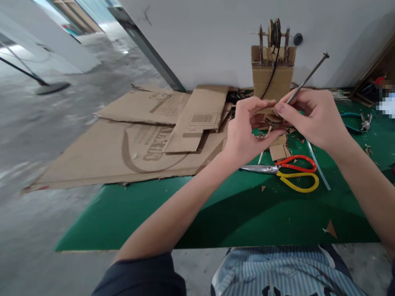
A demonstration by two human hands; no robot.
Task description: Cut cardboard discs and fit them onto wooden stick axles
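Between the fingers of my left hand (243, 127) sits a small round cardboard wheel (273, 120), with a thin pale stick below it. My right hand (317, 115) pinches a long metal nail (308, 78), its flat head up and to the right. The nail's lower end is hidden by my fingers, close over the wheel. Beneath my hands lie scissors (296, 168) with one red and one yellow handle. Behind them stands a cardboard tower (271, 78) bearing a cardboard pulley (274, 33) with a black cord (273, 76).
Large cardboard sheets (148, 139) cover the left of the green table (154, 218). Teal-handled pliers (358, 123) lie at the right. A clear glue stick (318, 164) and cardboard scraps (279, 152) are near the scissors. A white wall (203, 45) rises behind.
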